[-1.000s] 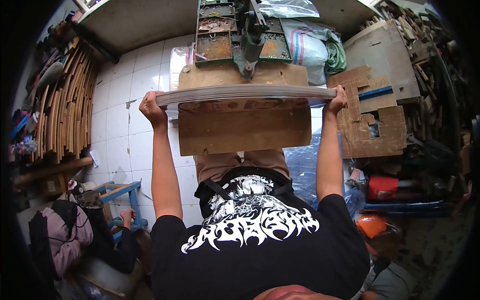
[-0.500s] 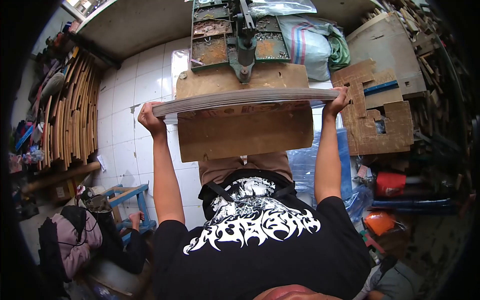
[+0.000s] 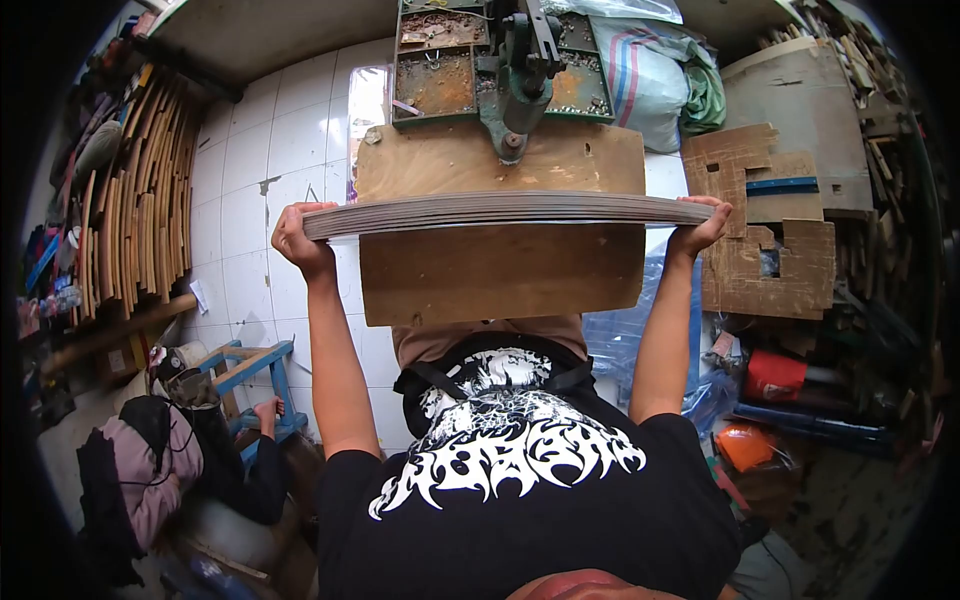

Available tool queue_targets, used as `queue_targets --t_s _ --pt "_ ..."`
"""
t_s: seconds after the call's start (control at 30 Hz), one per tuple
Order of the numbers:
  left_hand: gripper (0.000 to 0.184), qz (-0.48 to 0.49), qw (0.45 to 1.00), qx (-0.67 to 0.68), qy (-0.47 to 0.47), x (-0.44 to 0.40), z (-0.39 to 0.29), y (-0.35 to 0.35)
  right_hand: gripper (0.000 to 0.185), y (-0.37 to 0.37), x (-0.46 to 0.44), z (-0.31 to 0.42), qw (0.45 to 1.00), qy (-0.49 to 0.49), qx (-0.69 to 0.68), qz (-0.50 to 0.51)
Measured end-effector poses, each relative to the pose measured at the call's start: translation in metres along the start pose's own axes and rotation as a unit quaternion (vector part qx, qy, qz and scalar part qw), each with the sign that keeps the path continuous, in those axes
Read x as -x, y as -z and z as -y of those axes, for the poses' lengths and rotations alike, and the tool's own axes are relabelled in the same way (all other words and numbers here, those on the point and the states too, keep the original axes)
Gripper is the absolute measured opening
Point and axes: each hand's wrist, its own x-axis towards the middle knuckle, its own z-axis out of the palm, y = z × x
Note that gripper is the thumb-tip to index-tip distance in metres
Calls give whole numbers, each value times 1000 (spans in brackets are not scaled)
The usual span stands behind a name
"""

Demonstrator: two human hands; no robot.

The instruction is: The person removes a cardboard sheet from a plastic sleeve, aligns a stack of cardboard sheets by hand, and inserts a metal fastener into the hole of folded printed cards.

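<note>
A long stack of thin grey sheets (image 3: 500,209), seen edge-on, spans the space between my hands above a brown wooden board (image 3: 500,270). My left hand (image 3: 302,240) is closed around the stack's left end. At the right end, my right hand (image 3: 703,230) grips it with the fingers on top. The stack bows slightly upward in the middle. Just beyond it stands a green metal hand press (image 3: 513,110), its base resting at the board's far part. What the sheets' faces look like is hidden.
Divided trays (image 3: 436,80) with small metal parts flank the press. A striped white sack (image 3: 645,90) and cut-out wooden panels (image 3: 725,180) are at the right. Leaning boards (image 3: 145,190) line the left. Another person (image 3: 160,460) sits by a blue stool (image 3: 250,365) at lower left.
The stack has tilted more level, so the patterned underside glimpsed before is out of sight. My right hand has shifted right and slightly down in the view, which has also moved a little.
</note>
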Motion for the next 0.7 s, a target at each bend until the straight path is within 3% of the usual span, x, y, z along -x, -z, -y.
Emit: queue_targets --t_s 0.27,0.7 --pt "26 -28 996 84 -10 2 2 -4 55 -1 -2 0 999 -4 -40 4" --pt "25 -28 994 110 -4 2 -7 -6 52 -5 -1 9 1000 12 -6 -14"
